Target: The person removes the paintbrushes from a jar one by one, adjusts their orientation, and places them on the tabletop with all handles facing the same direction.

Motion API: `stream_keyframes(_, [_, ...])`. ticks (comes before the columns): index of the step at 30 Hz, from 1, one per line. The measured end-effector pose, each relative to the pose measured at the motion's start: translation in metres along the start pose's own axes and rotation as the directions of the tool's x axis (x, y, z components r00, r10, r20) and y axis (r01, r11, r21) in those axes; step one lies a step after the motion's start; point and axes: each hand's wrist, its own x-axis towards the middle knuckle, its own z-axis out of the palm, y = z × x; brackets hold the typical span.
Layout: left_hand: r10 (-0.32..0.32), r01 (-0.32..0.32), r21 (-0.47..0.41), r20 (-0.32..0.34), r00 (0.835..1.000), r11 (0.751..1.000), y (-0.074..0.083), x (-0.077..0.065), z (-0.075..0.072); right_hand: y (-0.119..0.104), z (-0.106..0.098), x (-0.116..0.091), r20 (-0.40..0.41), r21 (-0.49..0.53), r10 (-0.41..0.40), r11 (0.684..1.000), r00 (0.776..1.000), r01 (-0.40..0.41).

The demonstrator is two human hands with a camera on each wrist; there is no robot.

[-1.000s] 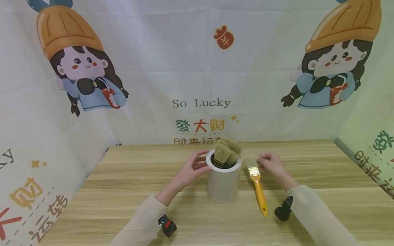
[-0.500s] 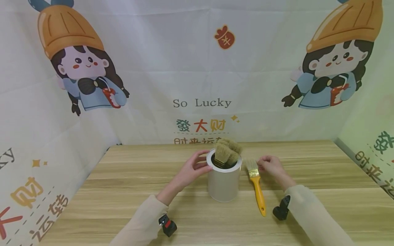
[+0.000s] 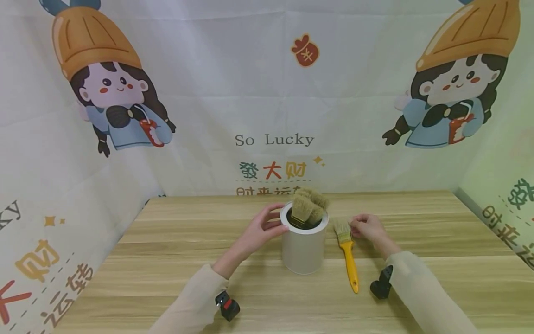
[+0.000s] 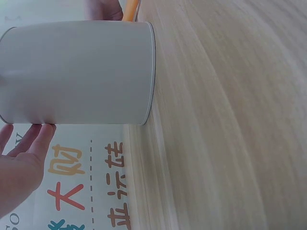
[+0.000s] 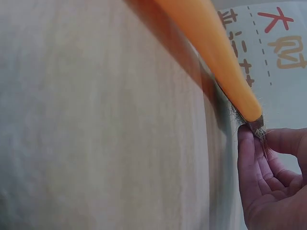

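Observation:
A pale grey can with a white rim stands upright on the table, also filling the upper left of the left wrist view. Several paintbrushes stand in it, bristles up. My left hand holds the can near its rim from the left, thumb in front and fingers behind. To the right of the can is another paintbrush with an orange-yellow handle, its handle end toward me. My right hand pinches it beside the bristles and metal band between thumb and fingers, as the right wrist view shows.
The wood-grain table reaches back to a hanging printed cloth with cartoon figures and lettering. Cloth also closes off both sides. A small black camera sits at the left sleeve, another camera at the right.
The orange-yellow paintbrush has turned slightly, its handle end shifting a little left, and its metal band shows less shine. My right hand has come slightly nearer. My left hand and the can stay put.

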Motion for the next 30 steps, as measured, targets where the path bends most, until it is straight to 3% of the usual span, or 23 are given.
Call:
stream_keyframes(16, [0.000, 0.000, 0.010, -0.003, 1.000, 1.000, 0.002, 0.000, 0.001, 0.010, -0.003, 0.001, -0.008, -0.023, -0.034, 0.999, 0.999, 0.033])
stream_keyframes(26, [-0.018, 0.018, -0.001, -0.009, 1.000, 1.000, 0.002, 0.000, 0.001, 0.009, -0.009, -0.004, -0.003, -0.129, -0.061, 0.990, 0.998, 0.061])
stream_keyframes(30, [-0.027, 0.027, 0.005, -0.006, 1.000, 1.000, 0.009, -0.002, 0.002, 0.006, -0.012, -0.007, 0.014, -0.157, -0.082, 0.984, 0.997, 0.083])
